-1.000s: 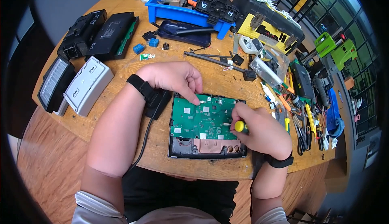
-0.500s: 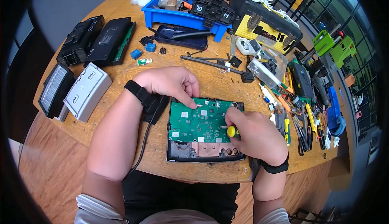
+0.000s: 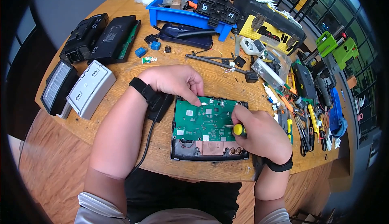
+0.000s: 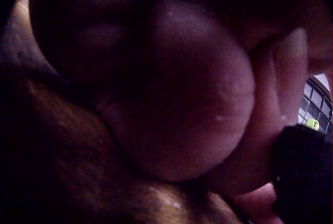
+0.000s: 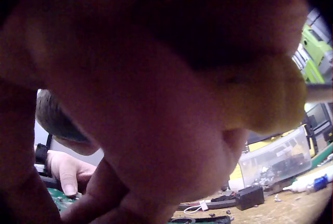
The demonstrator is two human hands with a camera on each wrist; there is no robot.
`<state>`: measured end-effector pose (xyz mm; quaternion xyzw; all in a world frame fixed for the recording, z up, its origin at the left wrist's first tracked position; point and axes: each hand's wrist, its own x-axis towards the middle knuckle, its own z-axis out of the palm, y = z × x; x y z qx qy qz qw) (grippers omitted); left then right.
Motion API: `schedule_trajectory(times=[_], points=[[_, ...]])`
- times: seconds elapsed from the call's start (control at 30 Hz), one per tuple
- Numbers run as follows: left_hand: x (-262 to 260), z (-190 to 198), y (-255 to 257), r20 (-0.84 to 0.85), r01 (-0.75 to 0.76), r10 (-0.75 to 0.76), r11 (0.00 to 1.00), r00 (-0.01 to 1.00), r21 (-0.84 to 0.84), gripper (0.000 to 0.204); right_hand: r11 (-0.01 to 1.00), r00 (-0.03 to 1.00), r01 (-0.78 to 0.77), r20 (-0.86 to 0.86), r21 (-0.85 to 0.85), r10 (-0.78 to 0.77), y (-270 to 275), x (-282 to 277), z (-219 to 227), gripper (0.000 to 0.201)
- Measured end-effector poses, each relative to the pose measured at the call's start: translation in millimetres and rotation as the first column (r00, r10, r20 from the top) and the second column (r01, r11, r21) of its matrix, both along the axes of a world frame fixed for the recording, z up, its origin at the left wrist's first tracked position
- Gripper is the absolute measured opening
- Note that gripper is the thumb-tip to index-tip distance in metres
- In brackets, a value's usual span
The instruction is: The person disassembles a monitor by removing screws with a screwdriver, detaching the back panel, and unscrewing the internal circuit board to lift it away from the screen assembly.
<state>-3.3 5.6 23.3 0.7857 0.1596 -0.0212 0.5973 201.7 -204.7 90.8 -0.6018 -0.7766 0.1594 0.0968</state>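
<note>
A green circuit board [image 3: 194, 121] lies in an open black casing [image 3: 210, 157] at the table's front edge, with a copper-coloured plate [image 3: 210, 148] exposed below it. My left hand [image 3: 174, 81] holds the casing's top edge, its thumb on the board beside a small white part and its other fingers bent at the rim. My right hand [image 3: 263, 135] grips a yellow-handled screwdriver [image 3: 239, 129] over the board's right side; its thin metal shaft shows left of the fingers. The yellow handle [image 5: 260, 96] fills the middle right of the right wrist view. Whether the tip touches the board is unclear.
Black devices [image 3: 113, 40] and a grey-white box [image 3: 91, 88] stand at left. Behind are a blue tray [image 3: 166, 15], small blue parts [image 3: 140, 52] and a yellow-black toolbox [image 3: 269, 21]. Many hand tools [image 3: 310, 123] crowd the right. A cable [image 3: 146, 147] runs from the left wrist.
The head view shifts slightly between frames. Both hands keep nearly the same places on the board and casing; the screwdriver handle's tilt changes slightly within the right fingers.
</note>
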Motion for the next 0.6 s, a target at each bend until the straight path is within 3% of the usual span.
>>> schedule_trajectory(times=[0.6], points=[[0.9,-2.0,1.0,-0.012,0.002,-0.002,1.000,1.000,-0.006,0.030,1.000,1.000,-0.007,-0.018,-0.011,0.007,-1.4,1.0,6.1,0.035]])
